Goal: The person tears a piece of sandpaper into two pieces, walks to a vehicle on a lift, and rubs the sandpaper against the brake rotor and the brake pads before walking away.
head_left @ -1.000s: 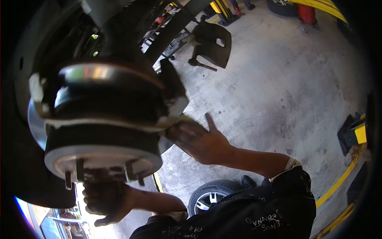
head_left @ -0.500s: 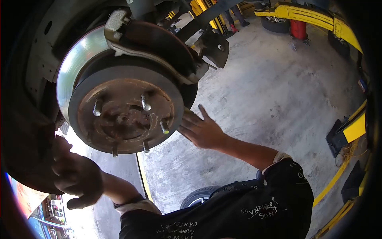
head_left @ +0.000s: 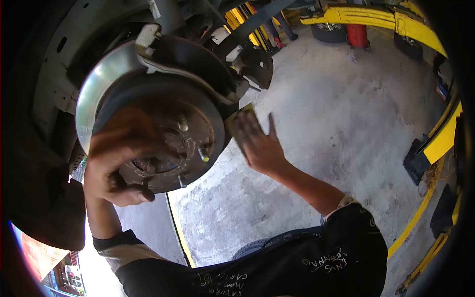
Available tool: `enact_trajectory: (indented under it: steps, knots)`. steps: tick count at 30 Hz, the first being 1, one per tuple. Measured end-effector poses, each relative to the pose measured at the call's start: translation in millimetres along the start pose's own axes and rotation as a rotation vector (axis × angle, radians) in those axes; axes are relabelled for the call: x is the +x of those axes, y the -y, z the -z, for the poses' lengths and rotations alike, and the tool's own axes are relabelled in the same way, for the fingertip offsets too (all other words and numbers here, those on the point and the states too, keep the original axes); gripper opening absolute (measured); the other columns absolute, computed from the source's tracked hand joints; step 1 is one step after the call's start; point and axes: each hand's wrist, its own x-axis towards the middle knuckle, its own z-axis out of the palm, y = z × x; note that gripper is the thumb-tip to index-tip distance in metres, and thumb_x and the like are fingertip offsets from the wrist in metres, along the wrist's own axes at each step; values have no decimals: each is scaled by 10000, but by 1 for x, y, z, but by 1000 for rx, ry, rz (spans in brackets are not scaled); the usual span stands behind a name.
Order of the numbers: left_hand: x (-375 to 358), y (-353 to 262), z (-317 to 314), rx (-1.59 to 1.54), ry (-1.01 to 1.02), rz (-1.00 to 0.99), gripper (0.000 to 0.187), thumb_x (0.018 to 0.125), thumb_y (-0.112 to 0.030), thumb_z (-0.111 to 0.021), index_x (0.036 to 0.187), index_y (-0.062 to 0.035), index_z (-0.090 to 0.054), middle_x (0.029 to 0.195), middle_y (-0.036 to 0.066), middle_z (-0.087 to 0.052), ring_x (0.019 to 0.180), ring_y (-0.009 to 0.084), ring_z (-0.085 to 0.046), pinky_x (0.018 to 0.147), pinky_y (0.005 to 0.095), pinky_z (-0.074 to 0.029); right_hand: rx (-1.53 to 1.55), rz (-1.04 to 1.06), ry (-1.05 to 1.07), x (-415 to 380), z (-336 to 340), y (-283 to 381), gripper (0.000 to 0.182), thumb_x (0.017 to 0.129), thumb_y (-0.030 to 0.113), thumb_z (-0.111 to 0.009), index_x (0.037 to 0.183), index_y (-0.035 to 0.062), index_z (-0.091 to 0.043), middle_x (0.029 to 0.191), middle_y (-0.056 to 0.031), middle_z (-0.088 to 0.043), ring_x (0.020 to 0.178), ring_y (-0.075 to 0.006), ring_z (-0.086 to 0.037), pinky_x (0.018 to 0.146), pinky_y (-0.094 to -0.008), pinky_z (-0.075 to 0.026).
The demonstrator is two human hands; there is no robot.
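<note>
A brake disc (head_left: 98,84) with a shiny rear face hangs in front of me, its rusty centre hat (head_left: 195,126) bearing several wheel studs (head_left: 203,153). My left hand (head_left: 116,153) reaches across the left of the hat, blurred, thumb and fingers apart, hiding some studs. At the disc's right edge my right hand (head_left: 260,146) lies flat on a yellowish-brown sheet that looks like sandpaper (head_left: 232,127), fingers along it and thumb spread. The caliper bracket (head_left: 173,69) straddles the upper part of the disc.
Suspension parts and the dark wheel well (head_left: 44,198) surround the disc at top and left. Yellow lift arms (head_left: 361,16) stand at the back and right. A red cylinder (head_left: 357,35), wheels and another person's legs (head_left: 279,29) show behind. A tyre (head_left: 250,248) lies below.
My left hand has moved up and right, from beside the disc to in front of its hat. My right hand has shifted slightly up and right, showing more of the sheet.
</note>
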Motion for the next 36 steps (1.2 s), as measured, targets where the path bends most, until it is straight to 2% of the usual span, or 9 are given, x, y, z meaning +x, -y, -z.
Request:
enact_trajectory:
  steps: [2,5,10,15,20,21,26,33,36]
  knots:
    - [-8,2,-1,56,13,-8,546,734,-493,-721,922,19,-702,835,152,-647,809,327,-610,745,422,-479,110,-208,-55,6,0,6,517,951,290,-460,1384,11,-412,1499,-194,-293,1413,-305,-251,1091,-625,-192]
    - [-9,3,-2,111,30,-13,561,751,-527,-699,922,8,-703,863,144,-649,835,315,-602,756,419,-466,49,69,-31,1,-15,9,499,939,324,-484,1358,55,-454,1467,-156,-356,1399,-293,-275,1104,-610,-199]
    - [-11,3,-4,84,-34,36,667,718,-607,-690,931,25,-693,823,157,-657,790,322,-617,713,406,-475,50,35,-77,5,-20,3,500,917,363,-512,1336,91,-482,1456,-114,-382,1389,-270,-294,1114,-587,-211]
    - [-1,3,-21,-118,-397,141,918,686,-829,-503,768,68,-679,647,136,-600,628,263,-585,655,363,-486,111,54,-150,13,-13,-11,520,900,467,-516,1277,109,-527,1398,-113,-445,1358,-278,-335,1097,-585,-256]
    - [-17,16,-8,122,-15,-39,943,789,-842,-289,778,27,-655,680,119,-583,668,247,-538,617,369,-421,78,125,-177,14,-23,-17,553,888,520,-519,1275,126,-538,1381,-90,-468,1328,-256,-380,1105,-575,-243]
    - [-24,10,-24,-50,-215,76,982,784,-856,-229,767,33,-646,700,118,-572,679,258,-512,646,378,-403,152,53,-176,13,-23,-8,542,889,517,-521,1272,134,-543,1374,-85,-474,1318,-248,-391,1098,-575,-255]
    - [-28,5,-25,-8,-244,118,1014,759,-880,-160,711,33,-598,701,118,-525,693,277,-491,710,416,-393,192,220,-112,10,-37,-5,542,882,533,-524,1240,127,-555,1310,-91,-513,1291,-251,-416,1062,-651,-247]
    - [-52,29,-30,-71,-242,-141,957,794,-850,-154,741,5,-580,716,126,-518,713,285,-518,731,400,-415,105,-80,-233,12,-29,0,499,845,549,-564,1090,117,-607,1306,-99,-502,1341,-259,-337,991,-738,-239]
    - [-67,14,-54,59,-674,67,862,847,-792,-196,776,-37,-605,747,114,-559,753,263,-570,754,386,-456,364,0,-55,10,-27,11,465,855,518,-568,1096,121,-597,1367,-131,-446,1381,-292,-287,1006,-744,-186]
